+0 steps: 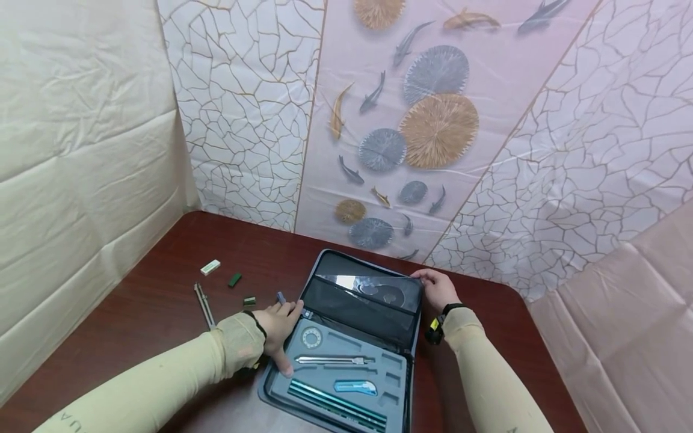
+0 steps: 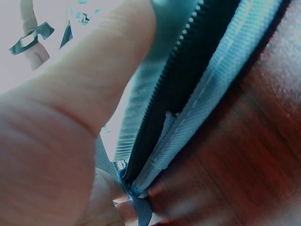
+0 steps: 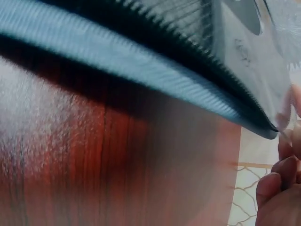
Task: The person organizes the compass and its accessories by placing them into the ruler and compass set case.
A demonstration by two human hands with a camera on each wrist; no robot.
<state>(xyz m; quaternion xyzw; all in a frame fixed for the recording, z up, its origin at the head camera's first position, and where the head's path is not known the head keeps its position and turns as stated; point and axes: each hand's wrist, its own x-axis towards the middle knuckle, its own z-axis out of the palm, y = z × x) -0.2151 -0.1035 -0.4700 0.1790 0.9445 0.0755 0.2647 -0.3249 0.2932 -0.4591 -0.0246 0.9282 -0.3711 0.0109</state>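
Note:
An unzipped drawing-set case [image 1: 400,385] lies on the table, its lid folded back. My left hand [image 1: 281,325] rests on the case's left edge, fingers spread and thumb on the grey tray. At the lid's right corner my right hand [image 1: 440,291] pinches the tip of a clear plastic drawing template [image 1: 373,288], partly inside the lid's dark pocket. An oval cut-out in the template shows in the right wrist view. The tray holds a metal compass-like tool [image 1: 334,360], a round white ring [image 1: 311,338], a blue utility knife [image 1: 355,387] and several green pencils [image 1: 338,406].
Left of the case on the dark red table [image 1: 146,319] lie a white eraser [image 1: 210,267], a small green block [image 1: 234,280], a sharpener [image 1: 249,300], a small blue-grey piece [image 1: 281,297] and a metal divider [image 1: 204,305]. A patterned cloth wall stands behind.

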